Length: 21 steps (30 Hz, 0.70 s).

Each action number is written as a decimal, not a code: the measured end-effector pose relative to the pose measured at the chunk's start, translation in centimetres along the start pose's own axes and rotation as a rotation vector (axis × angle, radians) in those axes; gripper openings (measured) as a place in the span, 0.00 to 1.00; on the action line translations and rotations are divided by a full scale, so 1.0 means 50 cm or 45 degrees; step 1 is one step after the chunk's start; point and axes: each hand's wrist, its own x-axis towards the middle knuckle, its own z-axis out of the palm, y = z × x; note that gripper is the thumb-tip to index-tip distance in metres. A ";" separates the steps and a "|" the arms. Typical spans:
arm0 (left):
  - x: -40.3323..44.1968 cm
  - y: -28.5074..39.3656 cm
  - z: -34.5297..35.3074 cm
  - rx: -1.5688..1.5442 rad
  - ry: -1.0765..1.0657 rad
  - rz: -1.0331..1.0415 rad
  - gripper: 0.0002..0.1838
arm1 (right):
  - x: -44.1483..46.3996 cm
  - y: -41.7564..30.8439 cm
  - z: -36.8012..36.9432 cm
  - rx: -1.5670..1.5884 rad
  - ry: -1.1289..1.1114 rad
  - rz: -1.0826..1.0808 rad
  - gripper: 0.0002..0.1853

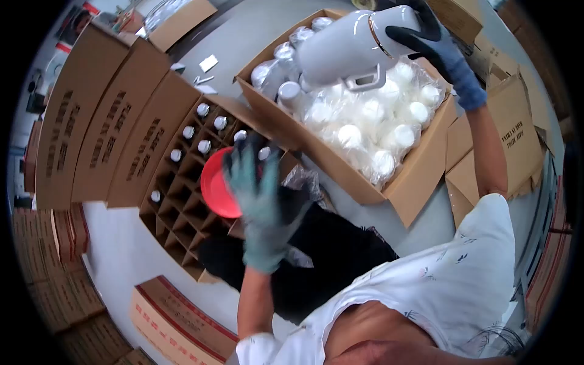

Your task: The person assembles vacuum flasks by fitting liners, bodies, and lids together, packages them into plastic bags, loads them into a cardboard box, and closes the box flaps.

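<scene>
My right hand [432, 45], in a grey-blue glove with dark fingers, is wrapped round one end of a large pale grey flask [334, 52] with a handle. The flask lies tilted on its side above an open carton [353, 185] of plastic-wrapped, white-capped bottles [350, 135]. My left hand [258, 194], gloved and blurred, has its fingers spread, at the edge of a red round dish [218, 182]. Whether it touches the dish is unclear. Beneath the dish stands a divided carton [173, 222] with several silver-topped items [204, 146] in its compartments.
Raised printed carton flaps [91, 121] stand at the left. A red-and-brown box [176, 322] lies at lower left, with stacked cartons [55, 280] beyond it. Flattened cardboard [502, 134] lies at the right. Small white paper [208, 63] is on the floor behind.
</scene>
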 end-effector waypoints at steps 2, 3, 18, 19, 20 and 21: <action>0.031 0.080 0.010 0.170 0.026 0.172 0.33 | -0.042 -0.058 -0.041 0.372 -0.544 0.316 0.32; 0.029 0.096 0.005 0.232 0.050 0.270 0.32 | -0.077 -0.087 -0.029 0.406 -0.528 0.324 0.28; -0.497 -0.046 -0.157 -1.256 0.414 -1.437 0.16 | -0.318 -0.183 0.588 1.760 -1.907 0.531 0.44; -0.509 -0.050 -0.166 -1.223 0.476 -1.397 0.16 | -0.319 -0.205 0.627 1.827 -1.857 0.522 0.44; -0.515 -0.056 -0.173 -1.185 0.518 -1.357 0.16 | -0.326 -0.212 0.671 1.463 -1.757 0.315 0.45; -0.517 -0.063 -0.178 -1.159 0.558 -1.316 0.16 | -0.344 -0.199 0.724 1.104 -1.632 0.119 0.45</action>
